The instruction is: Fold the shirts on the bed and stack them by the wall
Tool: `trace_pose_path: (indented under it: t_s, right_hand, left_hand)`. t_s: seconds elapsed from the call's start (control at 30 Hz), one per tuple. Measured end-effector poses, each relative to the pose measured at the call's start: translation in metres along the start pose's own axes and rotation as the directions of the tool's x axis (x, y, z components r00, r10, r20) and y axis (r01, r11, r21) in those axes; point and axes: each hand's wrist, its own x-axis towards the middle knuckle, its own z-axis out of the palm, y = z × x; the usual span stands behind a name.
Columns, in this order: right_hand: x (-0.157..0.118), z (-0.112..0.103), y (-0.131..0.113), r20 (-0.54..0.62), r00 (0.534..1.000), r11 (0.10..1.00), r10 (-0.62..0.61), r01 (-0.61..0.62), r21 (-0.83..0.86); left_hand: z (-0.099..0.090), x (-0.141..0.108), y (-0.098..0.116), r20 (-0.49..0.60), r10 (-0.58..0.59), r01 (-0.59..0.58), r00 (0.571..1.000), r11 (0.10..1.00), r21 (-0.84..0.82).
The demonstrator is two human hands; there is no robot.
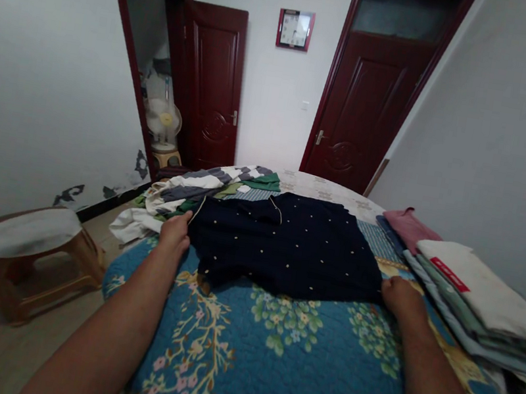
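A dark navy garment (295, 245) with small light dots and pale piping lies spread sideways over a blue floral quilted cover (325, 373). My left hand (176, 234) is closed on its left edge, near the piping. At the garment's lower right corner, my right hand (398, 294) is closed on the fabric. The cloth stretches between both hands, its lower edge slightly wavy.
Loose clothes (195, 186) are heaped at the back left. Folded clothes (487, 292) are stacked along the right edge, with a pink one (410, 228) behind. A stool (31, 240) stands on the floor at left.
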Motion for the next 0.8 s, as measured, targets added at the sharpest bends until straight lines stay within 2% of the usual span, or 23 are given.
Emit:
trace_pose_path:
  t_s: [0.13,0.2,0.37,0.43,0.5,0.53,0.6,0.67,0.7,0.73,0.8]
  right_hand:
    - [0.004,0.003,0.006,0.069,0.995,0.995,-0.067,0.062,0.073]
    - [0.006,0.004,0.007,0.056,0.994,0.992,-0.093,0.088,0.091]
    - [0.011,0.006,0.009,-0.097,0.995,0.981,0.021,-0.002,0.195]
    - [0.012,0.007,0.011,-0.099,0.994,0.968,0.042,-0.016,0.250]
    - [0.011,0.007,0.012,-0.071,0.996,0.958,0.057,-0.034,0.286]
    - [0.010,0.007,0.012,-0.056,0.997,0.953,0.058,-0.039,0.302]
    - [0.007,0.004,0.011,-0.044,0.998,0.937,0.046,-0.028,0.347]
    - [0.005,0.000,0.009,-0.062,0.997,0.906,0.034,-0.004,0.423]
    - [0.004,-0.002,0.007,-0.076,0.996,0.882,0.038,0.002,0.472]
    - [0.003,-0.003,0.006,-0.084,0.995,0.851,0.051,0.001,0.525]
    - [0.002,-0.005,0.005,-0.083,0.993,0.777,0.084,-0.013,0.629]
  left_hand:
    - [0.003,-0.002,-0.011,-0.023,0.008,-0.005,1.000,0.992,0.130]
    - [0.005,-0.003,-0.012,-0.026,0.040,-0.034,0.999,0.980,0.198]
    - [0.005,0.001,-0.007,-0.041,0.177,-0.150,0.983,0.915,0.374]
    - [0.005,-0.002,-0.005,0.011,0.211,-0.197,0.977,0.887,0.419]
    - [0.005,-0.009,-0.001,0.076,0.287,-0.284,0.955,0.811,0.512]
    - [0.006,-0.014,0.002,0.100,0.350,-0.342,0.931,0.744,0.574]
    - [0.006,-0.028,0.013,0.160,0.498,-0.464,0.852,0.579,0.671]
    - [0.005,-0.047,0.025,0.291,0.562,-0.595,0.774,0.488,0.639]
    - [0.005,-0.058,0.031,0.422,0.535,-0.673,0.732,0.474,0.568]
    - [0.005,-0.070,0.035,0.569,0.474,-0.739,0.672,0.470,0.482]
    - [0.005,-0.095,0.039,0.801,0.292,-0.812,0.522,0.457,0.362]
